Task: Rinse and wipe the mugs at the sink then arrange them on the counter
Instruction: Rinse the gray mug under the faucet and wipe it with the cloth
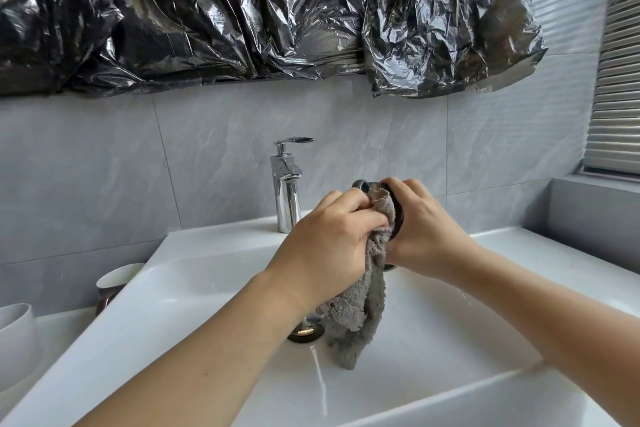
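Your left hand (332, 239) has its fingers (360, 215) curled tight round a grey cloth (360, 305), bunching it against a dark mug (396, 215) at the centre of the frame. Your right hand (422, 229) has its fingers wrapped round the mug from the other side, holding it above the white sink (207, 288); most of the mug is hidden by hands and cloth, with only a dark rim and side showing. The loose end of the cloth hangs down toward the drain (306, 331).

By the look of it, you are in the wiping step on this mug, the rinse seemingly over since no water runs from the chrome tap (287, 191) just behind your left hand. Two pale mugs stand at the lower left of the frame: one (116, 281) close against the sink's left wall, another (15, 333) at the frame's left edge, both on the table (62, 326). Whether those are already cleaned cannot be told.

For room, the tap stands near your knuckles, so lifting back is tight. The sink's raised rim lies between you and the mugs on the left; the right rim (540, 246) looks open. Black plastic sheeting (263, 10) hangs well above.
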Demonstrator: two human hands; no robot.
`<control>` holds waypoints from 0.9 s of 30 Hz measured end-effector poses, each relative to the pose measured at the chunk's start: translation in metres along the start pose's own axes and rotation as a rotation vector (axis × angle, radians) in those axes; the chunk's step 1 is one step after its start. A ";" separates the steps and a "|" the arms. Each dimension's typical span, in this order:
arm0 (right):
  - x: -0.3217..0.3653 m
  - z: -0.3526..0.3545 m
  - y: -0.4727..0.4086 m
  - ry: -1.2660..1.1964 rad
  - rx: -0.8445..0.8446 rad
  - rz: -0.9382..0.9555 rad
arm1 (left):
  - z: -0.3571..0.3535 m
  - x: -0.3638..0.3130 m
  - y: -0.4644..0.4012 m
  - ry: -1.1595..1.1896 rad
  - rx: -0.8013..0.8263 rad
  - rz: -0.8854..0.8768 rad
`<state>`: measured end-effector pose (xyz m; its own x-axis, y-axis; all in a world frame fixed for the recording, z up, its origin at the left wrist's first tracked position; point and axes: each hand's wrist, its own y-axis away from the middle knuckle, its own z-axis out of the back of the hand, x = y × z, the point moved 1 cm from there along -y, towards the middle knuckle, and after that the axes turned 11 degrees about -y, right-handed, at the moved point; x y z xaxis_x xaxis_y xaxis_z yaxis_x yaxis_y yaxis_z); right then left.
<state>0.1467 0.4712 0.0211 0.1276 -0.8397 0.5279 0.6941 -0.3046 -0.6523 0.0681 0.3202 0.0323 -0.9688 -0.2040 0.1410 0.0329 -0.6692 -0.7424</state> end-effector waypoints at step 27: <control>-0.009 -0.002 0.002 -0.112 0.180 0.054 | -0.001 0.027 0.012 0.365 -0.055 0.609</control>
<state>0.1457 0.4777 0.0142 0.2394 -0.7944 0.5583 0.7982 -0.1664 -0.5790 0.0418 0.3074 0.0271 -0.8031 -0.2709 -0.5307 0.5912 -0.4732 -0.6531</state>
